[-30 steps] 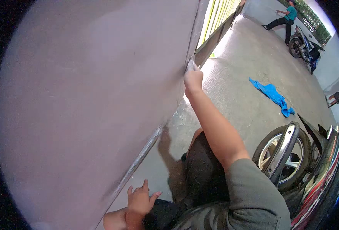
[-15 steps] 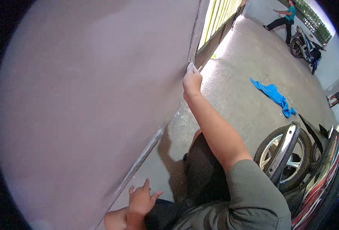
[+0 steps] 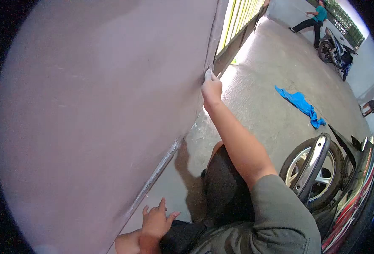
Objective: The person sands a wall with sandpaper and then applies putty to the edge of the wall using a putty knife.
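My right hand [image 3: 212, 86] is at the end of my outstretched arm, closed round a small whitish thing too small to make out, against the edge of the pinkish-grey wall [image 3: 98, 106]. That edge meets the frame of a barred gate [image 3: 242, 21]. Low in the view, my left hand [image 3: 156, 219] has its fingers apart and holds nothing. It is by my bent knee, near the foot of the wall.
A parked motorbike [image 3: 356, 190] with its wheel stands close on the right. A blue cloth [image 3: 300, 103] lies on the concrete floor [image 3: 259, 114]. Farther off are another motorbike [image 3: 336, 53], a person in a teal shirt [image 3: 320, 15] and a second person [image 3: 373, 105] at the right edge.
My right hand has shifted slightly down along the wall edge. The person in the teal shirt has moved their arms a little. My left hand has barely moved.
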Available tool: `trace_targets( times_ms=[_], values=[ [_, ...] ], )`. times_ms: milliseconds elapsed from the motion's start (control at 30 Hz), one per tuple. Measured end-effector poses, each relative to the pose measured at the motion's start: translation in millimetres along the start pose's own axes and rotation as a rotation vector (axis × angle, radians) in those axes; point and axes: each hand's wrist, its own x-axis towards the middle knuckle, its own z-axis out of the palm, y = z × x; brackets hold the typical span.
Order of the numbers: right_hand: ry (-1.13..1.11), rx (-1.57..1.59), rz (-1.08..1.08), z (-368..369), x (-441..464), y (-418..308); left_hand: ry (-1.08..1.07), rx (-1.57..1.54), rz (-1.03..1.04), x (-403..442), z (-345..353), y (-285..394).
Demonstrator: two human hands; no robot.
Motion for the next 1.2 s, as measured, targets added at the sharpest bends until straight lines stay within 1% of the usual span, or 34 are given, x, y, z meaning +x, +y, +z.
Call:
trace_targets(
  times_ms=[33, 67, 133, 167, 233, 267, 333, 367, 433, 467, 567, 633, 667, 733, 800, 833, 900, 967, 1033, 1067, 1133, 1200],
  values=[
    [0.007, -0.028, -0.049, -0.8, -1.4, 3.4, -0.019, 0.040, -0.001, 0.1, 2.5, 0.3],
    [0.008, -0.035, -0.047, -2.2, 1.2, 2.4, -0.025, 0.035, 0.000, -0.6, 0.9, 3.4],
    [0.000, -0.024, 0.082, -3.6, 11.7, -3.1, -0.061, 0.047, -0.061, -0.5, -8.1, 10.6],
    [0.002, -0.020, 0.083, -6.8, 5.8, -6.4, -0.061, 0.051, -0.062, -0.6, -5.8, 8.9],
    [-0.105, 0.085, 0.079, -10.0, -12.2, -12.3, 0.009, -0.026, 0.017, -1.2, 1.3, 2.1],
    [-0.112, 0.084, 0.082, -5.0, -10.7, -10.1, 0.010, -0.030, 0.010, -0.6, 1.5, 0.8],
    [-0.023, -0.017, -0.025, -0.1, -5.3, -6.2, -0.050, 0.057, -0.055, 1.5, 3.3, 0.4],
    [-0.021, -0.023, -0.023, -3.0, -5.8, -8.8, -0.057, 0.054, -0.052, 1.1, 2.9, 2.3],
    [-0.054, 0.116, 0.034, -6.1, -4.8, -17.8, -0.024, -0.031, -0.015, -0.3, -3.0, 5.6],
    [-0.054, 0.120, 0.034, -5.8, -5.8, -15.2, -0.022, -0.027, -0.017, -0.3, -3.3, 4.2],
    [-0.085, 0.121, 0.018, -2.1, 1.2, -7.1, -0.064, 0.020, -0.012, 2.9, -2.5, 3.4],
    [-0.068, 0.117, 0.087, -4.3, 25.0, -6.4, -0.149, 0.103, -0.102, 5.3, -7.1, 8.3],
    [-0.040, 0.097, 0.063, -3.9, 22.7, -8.8, -0.149, 0.104, -0.099, 4.7, -4.6, 7.2],
    [-0.030, 0.115, 0.040, -3.9, -2.8, -11.2, -0.040, -0.014, 0.021, 1.5, -0.9, 1.6],
    [-0.002, 0.084, -0.040, -0.3, -6.2, -8.1, -0.040, 0.006, -0.003, 2.0, -1.1, 1.0],
    [-0.003, 0.081, -0.037, -2.0, -1.7, -10.0, -0.047, 0.026, -0.020, 1.4, 1.0, 1.4],
    [-0.064, 0.099, 0.074, -5.5, -0.2, -25.8, -0.047, 0.035, -0.017, 2.6, 4.1, 1.6],
    [-0.082, 0.111, 0.050, -9.5, -8.0, -16.6, -0.038, 0.051, -0.019, 3.4, 2.2, 0.9],
    [-0.106, 0.123, 0.028, -5.6, -7.6, -12.0, -0.004, -0.052, 0.024, 2.0, 2.3, 1.3],
    [-0.087, 0.098, 0.019, -3.2, -5.5, -15.6, -0.005, -0.052, 0.024, 2.1, 0.4, 3.5],
    [-0.064, 0.069, 0.008, -7.8, -7.1, -20.8, -0.082, 0.046, -0.064, 3.3, -5.7, 9.7],
    [-0.060, 0.133, 0.103, -10.1, -10.8, -25.4, -0.060, 0.032, -0.031, 2.1, -2.2, 6.2]
  ],
)
